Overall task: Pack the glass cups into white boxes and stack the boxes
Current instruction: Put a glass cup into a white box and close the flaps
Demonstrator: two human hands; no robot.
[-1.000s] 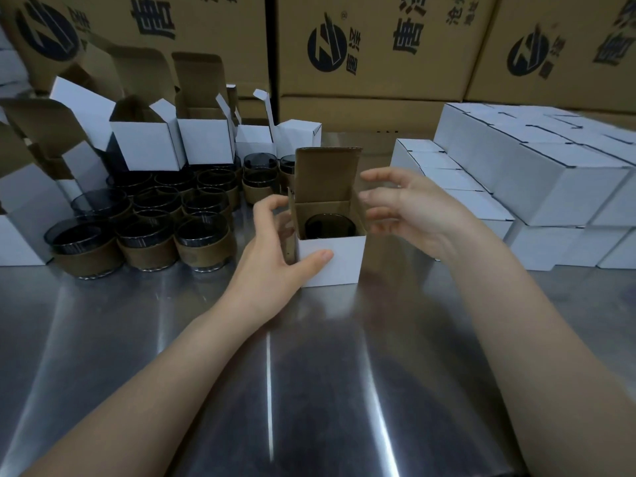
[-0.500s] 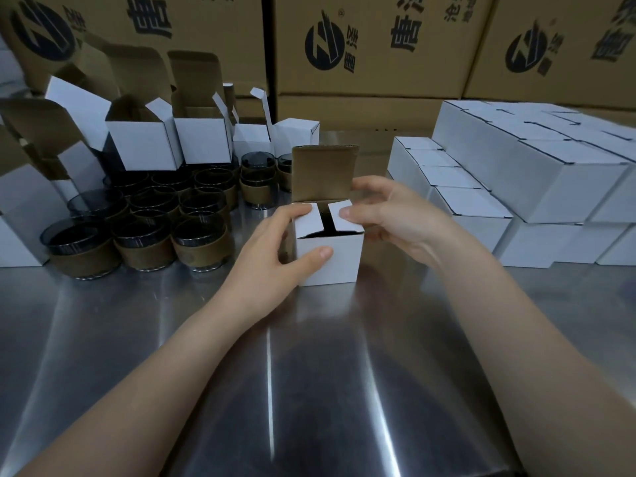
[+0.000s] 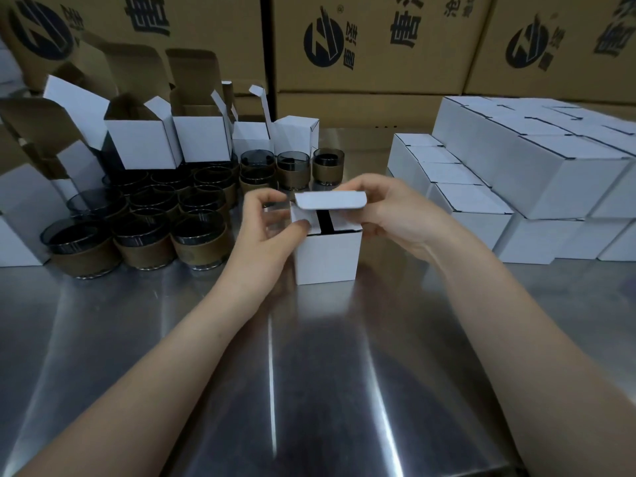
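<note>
A small white box (image 3: 327,258) stands on the steel table in the middle of the head view. Its two side flaps are folded in, with a dark gap between them. The top lid (image 3: 330,200) is bent forward over the opening. My left hand (image 3: 266,235) holds the box's left side, thumb on the left flap. My right hand (image 3: 395,215) grips the lid's right end and the box's right side. Several dark glass cups with brown sleeves (image 3: 203,242) stand to the left. The cup inside the box is hidden.
Open white boxes (image 3: 142,146) with raised flaps stand behind the cups at the left. Closed white boxes (image 3: 557,180) are stacked in tiers at the right. Large brown cartons (image 3: 371,43) line the back. The steel table (image 3: 309,373) stretches toward me.
The side flaps were folded in, then the upright brown-faced lid was bent forward and down over the box. Both hands moved up to the box top.
</note>
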